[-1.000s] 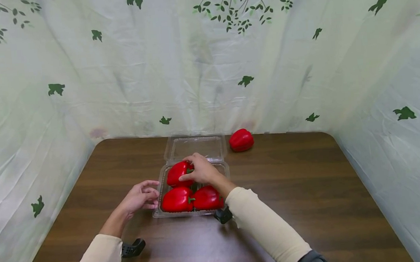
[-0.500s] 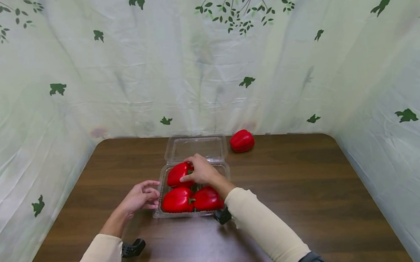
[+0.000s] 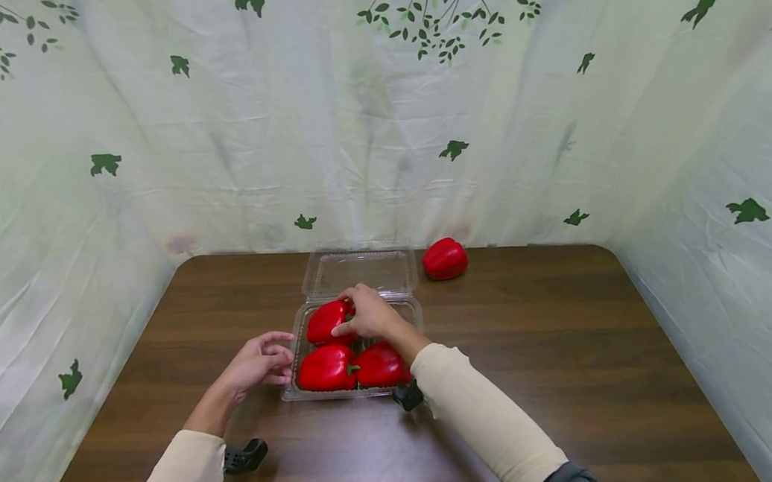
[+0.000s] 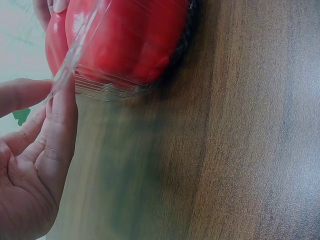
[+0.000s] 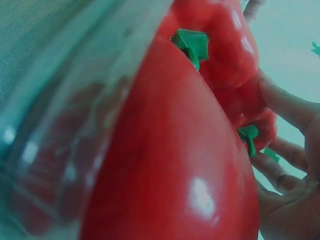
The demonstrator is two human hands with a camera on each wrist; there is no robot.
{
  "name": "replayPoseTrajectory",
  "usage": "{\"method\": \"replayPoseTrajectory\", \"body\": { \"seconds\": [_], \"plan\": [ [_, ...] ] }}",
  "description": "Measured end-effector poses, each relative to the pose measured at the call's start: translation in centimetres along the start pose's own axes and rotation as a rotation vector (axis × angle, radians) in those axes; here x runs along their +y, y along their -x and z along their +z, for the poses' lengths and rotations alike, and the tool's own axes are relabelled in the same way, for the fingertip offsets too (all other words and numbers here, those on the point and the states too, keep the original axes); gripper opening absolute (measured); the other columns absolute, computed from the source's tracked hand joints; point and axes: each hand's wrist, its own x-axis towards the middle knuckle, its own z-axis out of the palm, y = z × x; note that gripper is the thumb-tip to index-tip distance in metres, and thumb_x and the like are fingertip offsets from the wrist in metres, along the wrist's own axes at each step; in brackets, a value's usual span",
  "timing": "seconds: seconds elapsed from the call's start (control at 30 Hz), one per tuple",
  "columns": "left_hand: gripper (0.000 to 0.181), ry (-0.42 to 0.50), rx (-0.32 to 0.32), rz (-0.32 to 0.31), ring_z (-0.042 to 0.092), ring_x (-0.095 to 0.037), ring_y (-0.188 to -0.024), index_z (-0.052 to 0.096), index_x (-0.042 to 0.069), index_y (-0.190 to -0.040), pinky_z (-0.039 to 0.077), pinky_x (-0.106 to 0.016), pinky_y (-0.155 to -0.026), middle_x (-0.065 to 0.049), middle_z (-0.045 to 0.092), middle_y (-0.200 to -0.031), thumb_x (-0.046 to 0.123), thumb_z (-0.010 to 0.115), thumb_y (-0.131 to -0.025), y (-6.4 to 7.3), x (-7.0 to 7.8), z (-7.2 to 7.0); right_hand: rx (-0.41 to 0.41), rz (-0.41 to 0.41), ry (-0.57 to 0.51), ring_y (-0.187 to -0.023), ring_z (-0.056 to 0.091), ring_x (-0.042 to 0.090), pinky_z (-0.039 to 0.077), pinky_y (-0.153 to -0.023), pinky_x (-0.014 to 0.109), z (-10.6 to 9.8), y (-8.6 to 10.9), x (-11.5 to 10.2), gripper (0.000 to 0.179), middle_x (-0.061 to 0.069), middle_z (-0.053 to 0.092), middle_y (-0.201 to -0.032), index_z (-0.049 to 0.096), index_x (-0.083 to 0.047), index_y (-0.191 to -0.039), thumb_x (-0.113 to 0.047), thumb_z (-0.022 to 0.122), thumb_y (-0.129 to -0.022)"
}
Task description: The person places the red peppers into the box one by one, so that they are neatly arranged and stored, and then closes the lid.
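Head view: from where I stand, the left hand point(image 3: 260, 362) has its thumb and fingers narrowed on the thin edge of a clear, rectangular plastic box point(image 3: 343, 394), probably to steady something so light. The right hand point(image 3: 371, 313) curves its thumb and fingers round the stem end of a glossy, blocky red bell pepper point(image 3: 324, 321), which sits in the box's back left corner; holding it there likely governs how it lies. Two similar red bell peppers with green stems, one front left point(image 3: 325, 368) and one front right point(image 3: 381, 364), lie side by side, seemingly turned to share the width. The clear plastic lid point(image 3: 361, 272) is folded back behind, leaving the top reachable. Another smooth red bell pepper point(image 3: 445, 258) rests outside, just beside the lid, on the brown wood-grain table point(image 3: 537, 380).
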Motion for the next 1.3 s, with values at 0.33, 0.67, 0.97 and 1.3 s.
{"method": "replayPoseTrajectory", "body": {
  "seconds": [0.33, 0.67, 0.97, 1.3],
  "plan": [
    [0.045, 0.02, -0.004, 0.004, 0.062, -0.018, -0.069, 0.034, -0.009, -0.135, 0.059, -0.032, -0.067, -0.008, 0.061, -0.09, -0.001, 0.053, -0.095, 0.0, -0.01, -0.06, 0.001, -0.036, -0.008, -0.102, 0.054, 0.019, 0.049, -0.085, 0.027, -0.04, -0.06, 0.37, 0.057, 0.007, 0.057, -0.113, 0.058, -0.006, -0.126, -0.027, 0.081, -0.078],
    [0.046, 0.027, -0.01, 0.003, 0.062, -0.018, -0.07, 0.034, -0.008, -0.136, 0.059, -0.032, -0.067, -0.008, 0.061, -0.089, 0.0, 0.054, -0.095, -0.03, -0.06, -0.07, 0.003, -0.032, -0.028, -0.1, 0.056, 0.018, 0.049, -0.085, 0.026, 0.01, -0.12, 0.48, 0.054, 0.007, 0.06, -0.112, 0.06, -0.007, -0.122, -0.025, 0.083, -0.076],
    [0.043, 0.01, 0.001, 0.01, 0.062, -0.018, -0.07, 0.034, -0.009, -0.135, 0.059, -0.033, -0.067, -0.007, 0.062, -0.089, -0.004, 0.05, -0.095, 0.0, -0.13, -0.16, 0.004, -0.011, -0.052, -0.1, 0.057, 0.019, 0.05, -0.084, 0.027, 0.19, -0.25, 0.54, 0.054, 0.007, 0.061, -0.112, 0.06, -0.007, -0.121, -0.024, 0.083, -0.075],
    [0.043, 0.004, 0.007, 0.009, 0.062, -0.019, -0.071, 0.035, -0.008, -0.136, 0.059, -0.033, -0.069, -0.008, 0.062, -0.089, -0.003, 0.051, -0.096, 0.18, -0.05, -0.07, 0.027, -0.018, -0.009, -0.098, 0.057, 0.018, 0.049, -0.084, 0.026, 0.3, -0.05, 0.21, 0.052, 0.006, 0.061, -0.109, 0.062, -0.009, -0.118, -0.025, 0.085, -0.074]
  ]
}}
